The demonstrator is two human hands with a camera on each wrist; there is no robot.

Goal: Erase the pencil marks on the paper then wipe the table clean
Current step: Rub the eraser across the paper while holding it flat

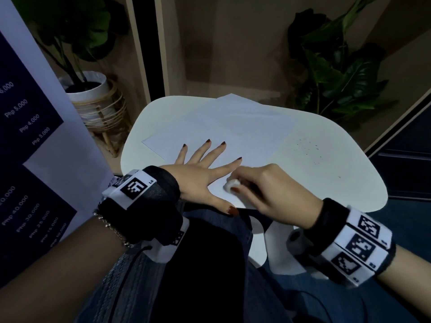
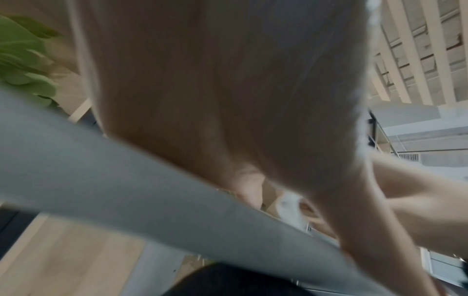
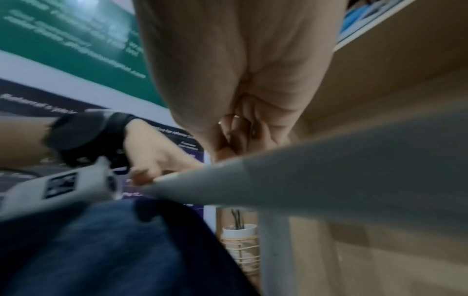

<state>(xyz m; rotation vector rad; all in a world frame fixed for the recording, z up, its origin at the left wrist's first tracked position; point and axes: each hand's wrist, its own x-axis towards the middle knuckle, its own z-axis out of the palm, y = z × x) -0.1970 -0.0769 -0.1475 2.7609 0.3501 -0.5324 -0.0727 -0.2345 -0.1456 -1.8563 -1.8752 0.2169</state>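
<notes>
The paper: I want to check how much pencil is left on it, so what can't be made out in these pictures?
- Pencil marks on the paper: too faint and dim to see in the head view.
- The spot being rubbed: covered by the right hand and its eraser.
- Paper under the left hand: hidden by the spread palm.
- Both wrist views: blurred, filled by palms and the table edge; no sheet surface shows.

Head cam: above, looking down on table (image 1: 303, 183), mid-range. Wrist cams: below table edge (image 2: 126, 180), facing up, close, blurred. All share edge.
</notes>
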